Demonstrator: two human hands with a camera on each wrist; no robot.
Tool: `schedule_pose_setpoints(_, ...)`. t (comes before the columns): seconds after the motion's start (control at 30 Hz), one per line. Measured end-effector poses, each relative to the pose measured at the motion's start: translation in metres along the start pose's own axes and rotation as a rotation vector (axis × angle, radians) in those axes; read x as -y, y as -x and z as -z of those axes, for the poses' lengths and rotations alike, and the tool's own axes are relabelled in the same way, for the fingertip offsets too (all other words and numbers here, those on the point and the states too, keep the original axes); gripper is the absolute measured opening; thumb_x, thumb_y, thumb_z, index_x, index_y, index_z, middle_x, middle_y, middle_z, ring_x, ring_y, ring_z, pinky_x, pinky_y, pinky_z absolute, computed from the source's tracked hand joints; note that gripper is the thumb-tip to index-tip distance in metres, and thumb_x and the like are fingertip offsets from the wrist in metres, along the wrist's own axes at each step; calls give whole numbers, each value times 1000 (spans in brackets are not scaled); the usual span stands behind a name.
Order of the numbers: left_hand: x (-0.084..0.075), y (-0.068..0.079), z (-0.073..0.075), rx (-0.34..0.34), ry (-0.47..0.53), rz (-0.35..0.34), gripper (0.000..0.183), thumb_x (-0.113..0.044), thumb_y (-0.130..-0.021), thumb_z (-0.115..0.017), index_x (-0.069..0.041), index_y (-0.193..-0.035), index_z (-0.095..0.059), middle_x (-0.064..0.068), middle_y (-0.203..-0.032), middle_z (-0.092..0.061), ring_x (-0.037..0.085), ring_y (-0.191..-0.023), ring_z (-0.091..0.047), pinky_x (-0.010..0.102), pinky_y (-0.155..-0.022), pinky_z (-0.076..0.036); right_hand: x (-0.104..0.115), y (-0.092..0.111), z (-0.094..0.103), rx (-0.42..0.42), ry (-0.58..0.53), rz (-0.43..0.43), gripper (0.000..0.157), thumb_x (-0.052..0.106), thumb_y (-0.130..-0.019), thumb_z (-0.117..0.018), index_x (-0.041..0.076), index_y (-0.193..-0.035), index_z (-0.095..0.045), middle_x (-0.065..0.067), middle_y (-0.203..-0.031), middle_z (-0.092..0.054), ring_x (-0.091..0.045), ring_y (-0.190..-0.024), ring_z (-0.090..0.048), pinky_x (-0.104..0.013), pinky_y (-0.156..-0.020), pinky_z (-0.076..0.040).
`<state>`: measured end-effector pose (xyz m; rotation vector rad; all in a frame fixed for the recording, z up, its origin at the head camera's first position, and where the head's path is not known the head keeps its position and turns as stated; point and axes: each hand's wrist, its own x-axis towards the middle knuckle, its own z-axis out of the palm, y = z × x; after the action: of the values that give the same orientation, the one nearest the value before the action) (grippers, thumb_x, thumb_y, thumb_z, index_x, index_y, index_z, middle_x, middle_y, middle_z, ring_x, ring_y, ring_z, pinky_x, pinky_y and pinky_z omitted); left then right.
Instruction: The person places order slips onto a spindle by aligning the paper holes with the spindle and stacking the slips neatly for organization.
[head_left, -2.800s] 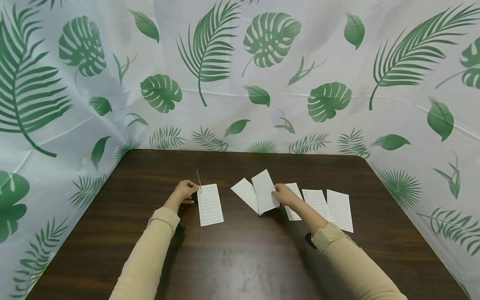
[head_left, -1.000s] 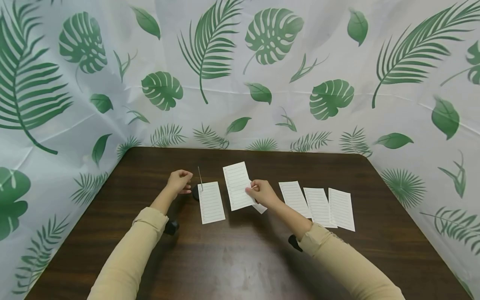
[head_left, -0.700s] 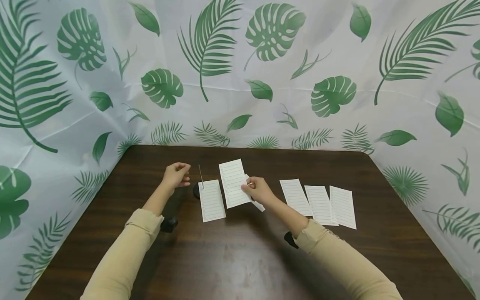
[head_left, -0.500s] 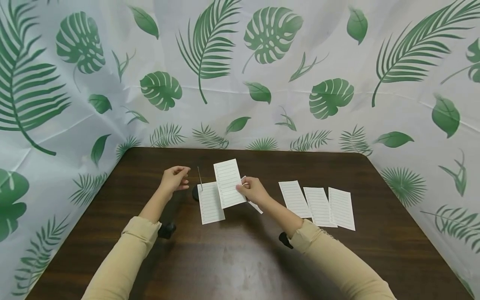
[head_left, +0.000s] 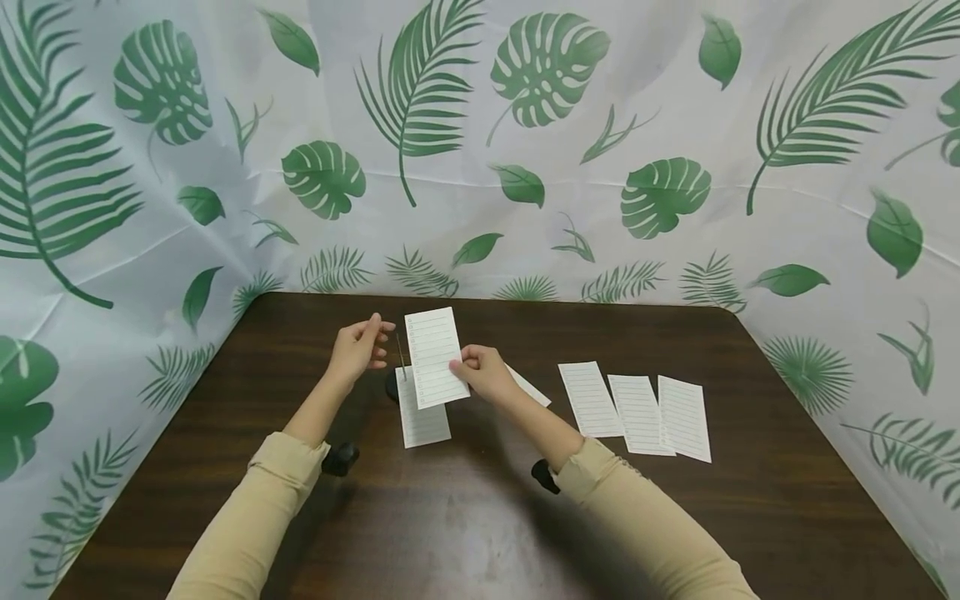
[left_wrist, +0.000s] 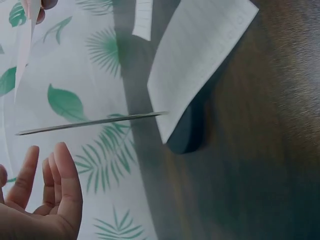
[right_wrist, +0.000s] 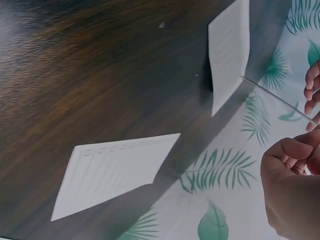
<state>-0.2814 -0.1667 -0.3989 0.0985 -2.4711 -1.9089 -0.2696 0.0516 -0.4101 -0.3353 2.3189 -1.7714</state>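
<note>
A paper spike stands on the table, its thin metal rod [left_wrist: 90,123] upright from a round black base [left_wrist: 189,131]. One lined checklist slip [head_left: 427,427] is pierced by the rod and sits low on it. My right hand [head_left: 487,372] pinches another lined slip [head_left: 435,358] by its right edge, held up in front of the spike and overlapping the lower slip. My left hand [head_left: 356,350] is just left of the rod, its fingers loosely extended and holding nothing; the left wrist view shows these fingers [left_wrist: 67,175] near the rod's tip, apart from it.
A loose slip [head_left: 529,387] lies behind my right forearm. Farther right, three more slips [head_left: 590,400] lie in a row on the dark wooden table [head_left: 465,517]. A leaf-printed white curtain [head_left: 465,125] hangs behind the table.
My right hand has lifted the slip from the loose pair and carried it left to the spike. My left hand has let go near the spike's base, drawn back and risen beside the rod.
</note>
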Motion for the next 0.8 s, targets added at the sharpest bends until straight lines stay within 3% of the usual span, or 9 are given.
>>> schedule_pose_setpoints(0.13, -10, -3, 1, 3, -31, -26, 52, -39, -100, -41, 6, -118, -60, 10, -101, -55, 7, -69, -53, 22, -64, -59, 3, -3, -3, 1, -36, 0, 13, 1, -93, -53, -12, -92, -56, -5, -66, -64, -6, -55, -56, -18, -49, -45)
schedule_pose_setpoints(0.3, -18, -6, 0, 32, -74, 6, 43, -32, -96, -53, 5, -117, -60, 21, -118, -57, 9, -75, -55, 34, -77, -60, 4, -5, -8, 7, -38, -9, 12, 1, -93, -54, -11, -91, -56, -8, -69, -66, -6, -55, -56, -18, -50, -48)
schedule_pose_setpoints(0.53, -24, -6, -1, 24, -108, -8, 33, -22, -92, -61, 7, -108, -62, 7, -94, -60, 19, -83, -58, 36, -77, -60, 1, -4, -12, 9, -31, -34, 12, 3, -93, -56, -9, -92, -57, 2, -60, -60, -6, -51, -49, -23, -49, -42)
schedule_pose_setpoints(0.67, -25, -8, 0, -14, -91, -13, 31, -21, -93, -60, 7, -106, -61, 1, -87, -57, 14, -77, -56, 35, -75, -61, -1, -4, -13, 38, -36, -31, 13, 4, -93, -56, -9, -93, -56, 6, -54, -49, -8, -49, -42, -20, -47, -35)
schedule_pose_setpoints(0.8, -21, -9, 0, -14, -89, 10, 32, -23, -94, -58, 6, -107, -61, -2, -86, -55, 8, -72, -53, 27, -69, -60, -1, -3, -13, 59, -56, -22, 14, 3, -93, -56, -10, -94, -54, 7, -53, -47, -6, -48, -41, -18, -46, -34)
